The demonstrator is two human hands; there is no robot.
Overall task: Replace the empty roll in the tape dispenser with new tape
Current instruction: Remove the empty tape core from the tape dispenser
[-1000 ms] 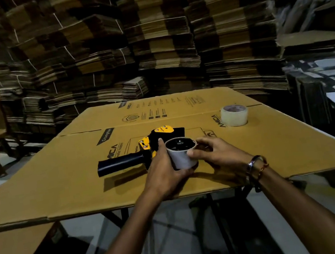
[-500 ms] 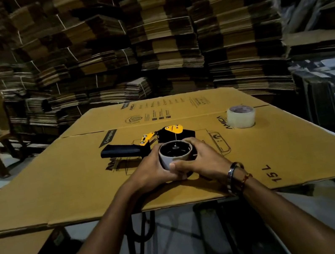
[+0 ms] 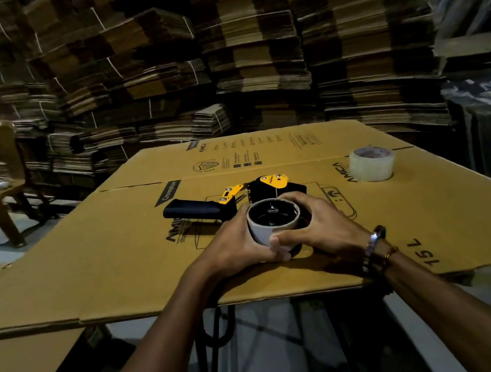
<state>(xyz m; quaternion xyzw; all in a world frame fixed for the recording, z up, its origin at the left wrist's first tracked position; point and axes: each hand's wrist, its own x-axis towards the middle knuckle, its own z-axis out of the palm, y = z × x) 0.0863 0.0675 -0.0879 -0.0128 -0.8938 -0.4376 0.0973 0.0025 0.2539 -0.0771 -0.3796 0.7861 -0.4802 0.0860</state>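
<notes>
Cardboard core: the empty roll (image 3: pixel 273 225) sits on the tape dispenser (image 3: pixel 239 198), between my hands.
Left hand (image 3: pixel 234 246): fingers curled round the roll's left wall.
Right hand (image 3: pixel 319 228): fingers wrapped over its right side, thumb on the near wall.
Dispenser: lies on its side on the tabletop (image 3: pixel 90 276), black handle pointing left of my hands.
New tape (image 3: pixel 371 163): flat on the tabletop, well beyond my right hand, untouched.
</notes>
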